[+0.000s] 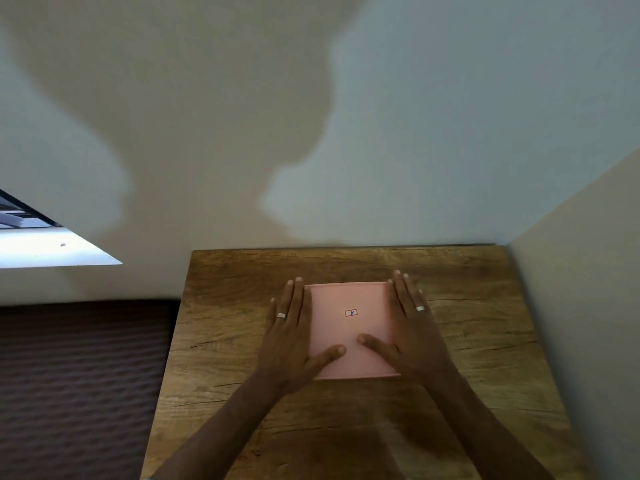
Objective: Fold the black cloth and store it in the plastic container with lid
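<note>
A pink plastic container with its lid [349, 327] on sits in the middle of the wooden table [467, 341]; a small red-framed sticker marks the lid's centre. My left hand [292, 337] lies along the container's left side, fingers straight, thumb pressed on the lid. My right hand [410, 327] lies along its right side in the same way, thumb on the lid. Each hand wears a ring. No black cloth is visible; the lid hides the container's inside.
The table stands in a corner, with a pale wall behind it and another wall close on its right. A dark ribbed surface [79, 386] lies to the left of the table. A bright window opening [41, 247] shows at the far left.
</note>
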